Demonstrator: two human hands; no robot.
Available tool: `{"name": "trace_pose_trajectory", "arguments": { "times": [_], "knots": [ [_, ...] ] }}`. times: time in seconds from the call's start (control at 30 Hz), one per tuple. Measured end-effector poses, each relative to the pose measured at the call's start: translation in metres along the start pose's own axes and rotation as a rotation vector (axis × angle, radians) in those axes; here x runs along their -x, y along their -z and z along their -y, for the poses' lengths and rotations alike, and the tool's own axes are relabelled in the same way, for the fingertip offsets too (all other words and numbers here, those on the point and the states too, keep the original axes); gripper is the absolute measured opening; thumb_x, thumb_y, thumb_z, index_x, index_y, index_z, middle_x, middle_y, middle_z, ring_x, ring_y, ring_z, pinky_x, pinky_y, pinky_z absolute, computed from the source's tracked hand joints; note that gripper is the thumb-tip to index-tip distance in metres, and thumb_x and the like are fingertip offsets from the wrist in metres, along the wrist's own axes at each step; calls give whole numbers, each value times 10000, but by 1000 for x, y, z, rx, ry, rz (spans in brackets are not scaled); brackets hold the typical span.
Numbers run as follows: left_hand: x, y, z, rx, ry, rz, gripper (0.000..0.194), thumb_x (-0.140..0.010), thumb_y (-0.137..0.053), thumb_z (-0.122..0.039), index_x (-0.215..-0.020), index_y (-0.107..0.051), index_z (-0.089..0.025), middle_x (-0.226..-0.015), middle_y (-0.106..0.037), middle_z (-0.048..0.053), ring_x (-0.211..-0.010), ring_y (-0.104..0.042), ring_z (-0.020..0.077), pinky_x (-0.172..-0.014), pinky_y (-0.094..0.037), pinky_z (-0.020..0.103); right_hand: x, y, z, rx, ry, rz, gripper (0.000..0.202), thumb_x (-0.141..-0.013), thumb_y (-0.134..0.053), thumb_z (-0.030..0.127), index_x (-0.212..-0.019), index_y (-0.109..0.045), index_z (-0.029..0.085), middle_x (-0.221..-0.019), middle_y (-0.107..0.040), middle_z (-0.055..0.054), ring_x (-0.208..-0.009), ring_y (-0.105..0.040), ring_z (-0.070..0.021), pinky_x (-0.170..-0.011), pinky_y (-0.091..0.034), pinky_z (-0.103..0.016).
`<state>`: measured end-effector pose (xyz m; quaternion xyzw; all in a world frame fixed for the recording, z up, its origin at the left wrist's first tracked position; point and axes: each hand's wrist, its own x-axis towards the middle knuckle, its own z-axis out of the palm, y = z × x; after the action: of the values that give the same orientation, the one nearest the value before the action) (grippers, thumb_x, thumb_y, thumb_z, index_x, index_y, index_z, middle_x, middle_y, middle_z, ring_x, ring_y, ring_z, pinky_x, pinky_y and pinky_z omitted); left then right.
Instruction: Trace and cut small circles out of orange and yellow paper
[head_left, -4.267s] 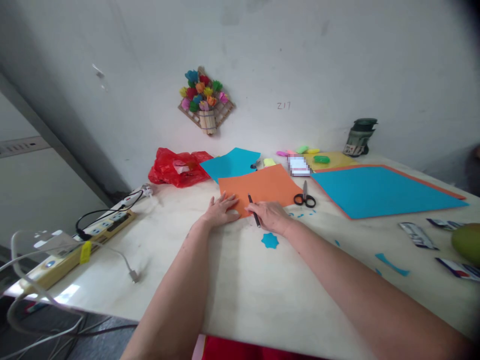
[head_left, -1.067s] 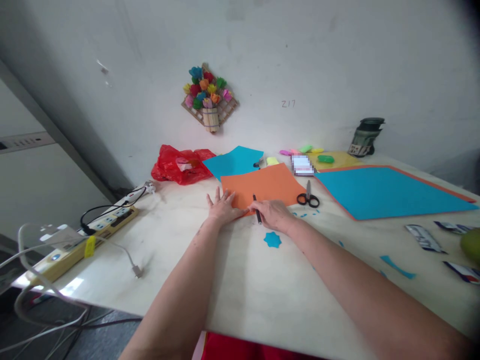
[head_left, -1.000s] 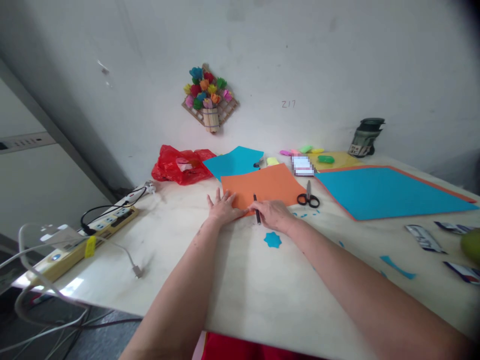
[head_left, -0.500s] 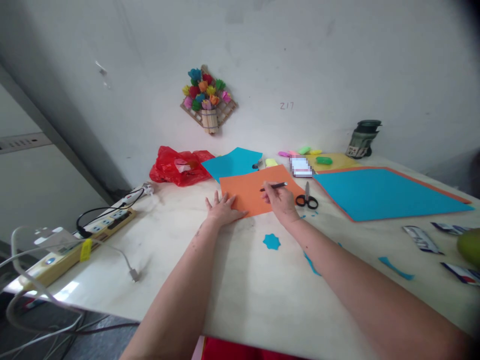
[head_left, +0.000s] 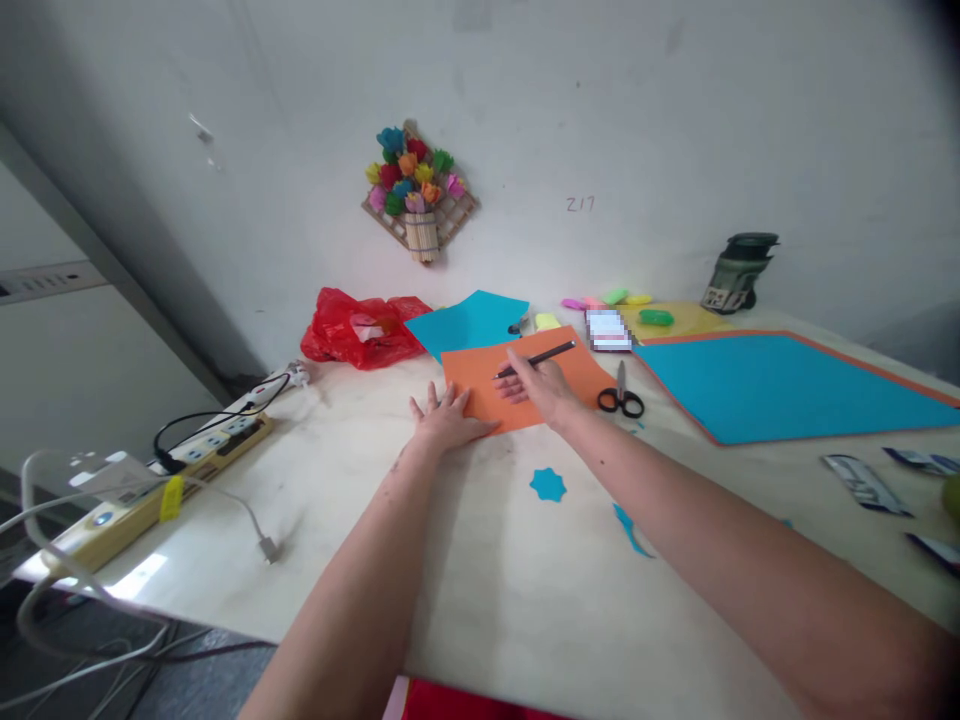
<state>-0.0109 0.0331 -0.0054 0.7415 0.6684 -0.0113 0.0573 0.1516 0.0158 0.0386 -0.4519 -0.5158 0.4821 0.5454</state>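
An orange sheet of paper (head_left: 487, 372) lies on the table, overlapping a blue sheet (head_left: 472, 318) behind it. Pressing flat on its lower left corner is my left hand (head_left: 448, 420), fingers spread. Over the middle of the orange sheet, my right hand (head_left: 536, 388) holds a dark pen (head_left: 551, 353) between thumb and fingers; the pen lies slanted, and I cannot tell whether its tip touches the paper. Scissors with black handles (head_left: 621, 400) rest just right of the sheet. Nearer to me is a blue paper cutout with a wavy, star-like edge (head_left: 548, 485).
Large blue sheets (head_left: 795, 385) over orange ones lie at right, by a phone (head_left: 608, 329) and a green bottle (head_left: 740, 273). A red plastic bag (head_left: 360, 330) sits at the back. A power strip (head_left: 225, 442) with cables runs along the left edge. Blue scraps (head_left: 630, 530) lie near my right forearm.
My right hand has moved left across the orange sheet with the pen, its palm now turned more sideways. The left hand stays in place. The view has shifted slightly.
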Motion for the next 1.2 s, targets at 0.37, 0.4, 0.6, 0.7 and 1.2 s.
{"name": "trace_pose_trajectory", "arguments": {
  "times": [0.37, 0.4, 0.6, 0.7, 1.2],
  "knots": [
    [4, 3, -3, -19, 2, 8, 890, -641, -281, -775, -1392, -170, -311, -1474, -30, -21, -1313, 111, 338, -992, 47, 617, -13, -7, -27, 166, 37, 154, 220, -788, -541, 328, -668, -545, 143, -563, -618, -24, -492, -585, -91, -453, -460, -174],
    [5, 2, -4, -21, -2, -4, 891, -639, -273, -780, -1391, -177, -311, -1474, -38, -20, -1313, 116, 336, -993, 51, 615, -13, -7, -29, 186, 36, 161, 267, -795, -528, 367, -653, -546, 141, -566, -623, -34, -489, -588, -94, -452, -465, -177],
    [9, 2, -4, -27, -27, -57, 892, -645, -255, -788, -1387, -202, -297, -1470, -104, -1, -1317, 114, 325, -994, 64, 605, -16, -11, -42, 200, 17, 157, 310, -812, -487, 433, -661, -514, 163, -524, -613, -17, -445, -579, -96, -429, -463, -181],
    [12, 3, -3, -23, -74, -100, 890, -650, -248, -791, -1383, -221, -287, -1466, -135, 7, -1323, 101, 312, -998, 77, 594, -17, -10, -46, 217, 40, 189, 241, -797, -524, 372, -677, -521, 163, -555, -625, -18, -491, -596, -101, -450, -465, -180],
    [15, 5, 7, -22, -107, -76, 856, -674, -315, -748, -1389, -192, -294, -1472, -85, -3, -1313, 145, 300, -1008, 82, 569, -16, -4, -59, 329, 137, 214, 254, -756, -550, 428, -752, -570, 175, -660, -669, -43, -640, -654, -157, -621, -502, -267]
  ]
}}
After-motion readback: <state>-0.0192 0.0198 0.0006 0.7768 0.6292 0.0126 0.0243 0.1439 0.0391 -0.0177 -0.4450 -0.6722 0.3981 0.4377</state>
